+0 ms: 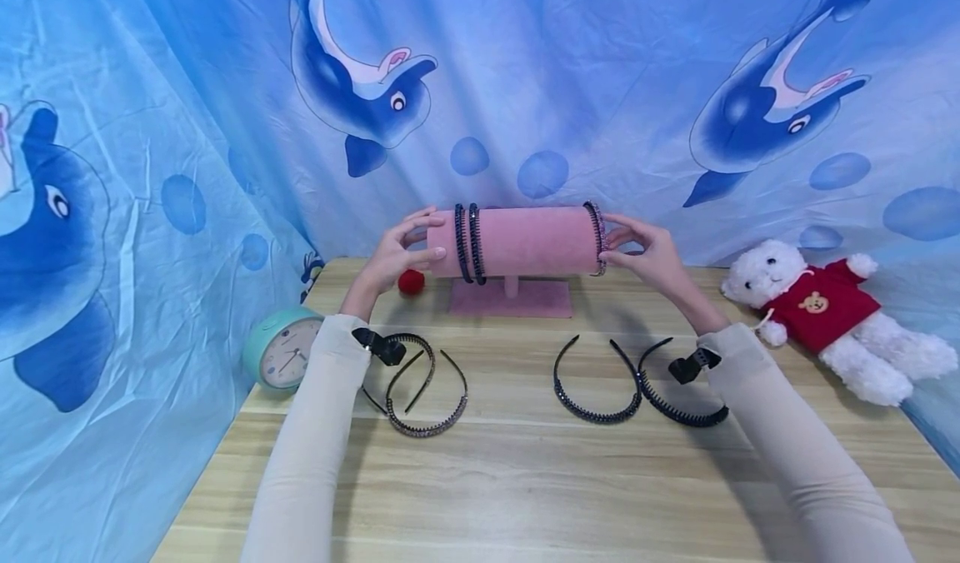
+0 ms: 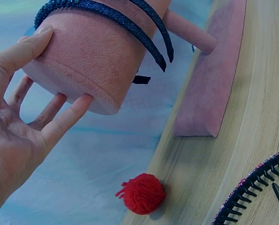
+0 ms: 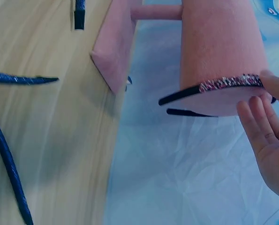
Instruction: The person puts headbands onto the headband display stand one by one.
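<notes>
A pink padded roll stand [image 1: 536,242] stands at the table's back, two dark blue headbands [image 1: 462,251] around its left part. At its left end is my left hand [image 1: 397,253], thumb on the roll's side and extended fingers touching the end face [image 2: 73,96]. A black headband with pink and silver stones [image 3: 230,83] sits around the right rim, its tips sticking out past the roll. My right hand [image 1: 648,253] pinches this headband at the rim, thumb outside it; the fingers [image 3: 252,124] are by the end face.
Stone-studded headbands [image 1: 427,431] overlap at the table's left. A blue headband [image 1: 600,417] and a black toothed headband [image 1: 686,417] lie at right. A mint alarm clock [image 1: 281,351], red yarn ball [image 1: 411,282] and white teddy bear [image 1: 813,313] flank the stand. Dolphin-print curtains hang behind.
</notes>
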Demonstrator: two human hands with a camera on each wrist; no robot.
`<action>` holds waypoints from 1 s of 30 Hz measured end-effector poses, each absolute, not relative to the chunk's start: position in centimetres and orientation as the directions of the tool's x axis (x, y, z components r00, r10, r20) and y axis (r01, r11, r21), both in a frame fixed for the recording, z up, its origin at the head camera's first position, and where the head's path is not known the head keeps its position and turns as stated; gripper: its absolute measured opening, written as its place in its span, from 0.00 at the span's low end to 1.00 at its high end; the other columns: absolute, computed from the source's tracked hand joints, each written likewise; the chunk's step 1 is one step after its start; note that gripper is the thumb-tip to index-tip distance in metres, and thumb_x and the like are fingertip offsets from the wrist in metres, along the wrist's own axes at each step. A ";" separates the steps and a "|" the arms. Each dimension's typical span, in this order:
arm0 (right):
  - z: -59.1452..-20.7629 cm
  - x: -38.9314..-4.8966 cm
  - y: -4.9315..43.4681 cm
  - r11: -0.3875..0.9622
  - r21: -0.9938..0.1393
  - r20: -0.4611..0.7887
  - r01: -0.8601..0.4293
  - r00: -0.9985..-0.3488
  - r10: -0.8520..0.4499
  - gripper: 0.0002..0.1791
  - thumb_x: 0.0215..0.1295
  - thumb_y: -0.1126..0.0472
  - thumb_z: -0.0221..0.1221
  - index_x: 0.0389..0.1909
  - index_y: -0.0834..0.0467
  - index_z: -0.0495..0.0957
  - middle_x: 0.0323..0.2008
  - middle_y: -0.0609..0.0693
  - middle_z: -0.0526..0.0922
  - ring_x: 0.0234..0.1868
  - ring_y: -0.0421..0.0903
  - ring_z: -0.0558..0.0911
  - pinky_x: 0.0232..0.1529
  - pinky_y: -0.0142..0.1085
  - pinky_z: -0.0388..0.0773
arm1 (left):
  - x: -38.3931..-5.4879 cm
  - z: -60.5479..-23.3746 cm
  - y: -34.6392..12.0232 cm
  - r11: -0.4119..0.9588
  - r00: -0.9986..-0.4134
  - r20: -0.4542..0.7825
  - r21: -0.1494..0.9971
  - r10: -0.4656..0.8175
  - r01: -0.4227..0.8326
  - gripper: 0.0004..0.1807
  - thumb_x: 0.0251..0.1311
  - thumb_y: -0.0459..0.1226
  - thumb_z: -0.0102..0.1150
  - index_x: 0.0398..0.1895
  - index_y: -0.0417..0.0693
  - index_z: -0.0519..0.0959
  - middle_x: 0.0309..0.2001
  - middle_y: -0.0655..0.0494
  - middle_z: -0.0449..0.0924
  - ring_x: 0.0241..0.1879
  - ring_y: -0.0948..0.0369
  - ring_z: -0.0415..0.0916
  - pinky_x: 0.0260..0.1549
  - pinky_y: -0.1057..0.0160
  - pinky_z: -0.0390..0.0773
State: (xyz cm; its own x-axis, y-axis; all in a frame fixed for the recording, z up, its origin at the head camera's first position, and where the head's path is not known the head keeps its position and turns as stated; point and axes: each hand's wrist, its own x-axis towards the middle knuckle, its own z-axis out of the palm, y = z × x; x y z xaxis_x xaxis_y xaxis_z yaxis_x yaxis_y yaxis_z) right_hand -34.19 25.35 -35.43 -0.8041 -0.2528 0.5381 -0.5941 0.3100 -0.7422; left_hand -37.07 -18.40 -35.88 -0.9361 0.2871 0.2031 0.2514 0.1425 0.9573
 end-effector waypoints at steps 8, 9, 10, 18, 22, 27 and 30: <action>-34.2 -34.7 26.1 0.393 -0.741 0.418 -0.545 -0.832 -0.364 0.44 0.54 0.78 0.71 0.74 0.59 0.67 0.63 0.67 0.77 0.55 0.48 0.82 0.56 0.47 0.85 | -36.9 -35.8 -18.3 0.119 -0.933 0.207 0.961 0.295 0.251 0.29 0.60 0.30 0.70 0.66 0.47 0.76 0.80 0.63 0.56 0.74 0.47 0.63 0.43 0.57 0.89; -34.0 -34.8 26.1 0.401 -0.740 0.406 -0.540 -0.834 -0.373 0.45 0.54 0.77 0.71 0.74 0.58 0.67 0.65 0.66 0.76 0.58 0.52 0.81 0.58 0.50 0.84 | -36.9 -35.9 -18.3 0.119 -0.933 0.208 0.960 0.294 0.252 0.29 0.60 0.29 0.70 0.66 0.47 0.76 0.80 0.63 0.56 0.74 0.47 0.63 0.43 0.57 0.89; -33.8 -34.9 26.1 0.413 -0.737 0.393 -0.535 -0.836 -0.382 0.46 0.54 0.77 0.71 0.74 0.58 0.67 0.67 0.65 0.74 0.60 0.55 0.80 0.60 0.53 0.82 | -37.0 -35.9 -18.3 0.118 -0.933 0.211 0.960 0.292 0.254 0.29 0.60 0.30 0.70 0.66 0.46 0.76 0.80 0.63 0.56 0.74 0.47 0.63 0.42 0.57 0.89; -32.7 -35.4 26.0 0.462 -0.691 0.352 -0.555 -0.818 -0.455 0.46 0.50 0.78 0.72 0.72 0.59 0.69 0.76 0.62 0.63 0.74 0.65 0.64 0.68 0.63 0.71 | -37.1 -35.8 -18.3 0.114 -0.933 0.211 0.961 0.291 0.253 0.29 0.60 0.30 0.70 0.66 0.46 0.76 0.80 0.63 0.56 0.74 0.48 0.63 0.42 0.58 0.89; -32.6 -35.7 25.8 0.467 -0.681 0.353 -0.564 -0.812 -0.465 0.47 0.48 0.77 0.73 0.72 0.61 0.68 0.78 0.63 0.60 0.77 0.65 0.59 0.70 0.66 0.67 | -37.2 -35.8 -18.3 0.108 -0.932 0.212 0.962 0.292 0.252 0.28 0.61 0.29 0.70 0.66 0.45 0.76 0.80 0.61 0.56 0.74 0.48 0.63 0.41 0.59 0.89; -32.6 -35.8 25.6 0.489 -0.665 0.352 -0.564 -0.815 -0.460 0.51 0.47 0.76 0.75 0.75 0.62 0.64 0.77 0.63 0.61 0.77 0.65 0.59 0.71 0.66 0.65 | -37.1 -35.7 -18.3 0.115 -0.935 0.206 0.962 0.289 0.247 0.29 0.60 0.30 0.70 0.66 0.47 0.76 0.79 0.66 0.57 0.74 0.49 0.63 0.43 0.57 0.89; -32.7 -35.9 25.5 0.494 -0.670 0.345 -0.555 -0.821 -0.455 0.52 0.47 0.75 0.75 0.76 0.61 0.63 0.77 0.62 0.61 0.78 0.64 0.58 0.73 0.65 0.63 | -37.1 -35.8 -18.4 0.127 -0.936 0.201 0.961 0.290 0.246 0.29 0.60 0.31 0.70 0.66 0.48 0.76 0.79 0.68 0.57 0.74 0.49 0.63 0.44 0.57 0.89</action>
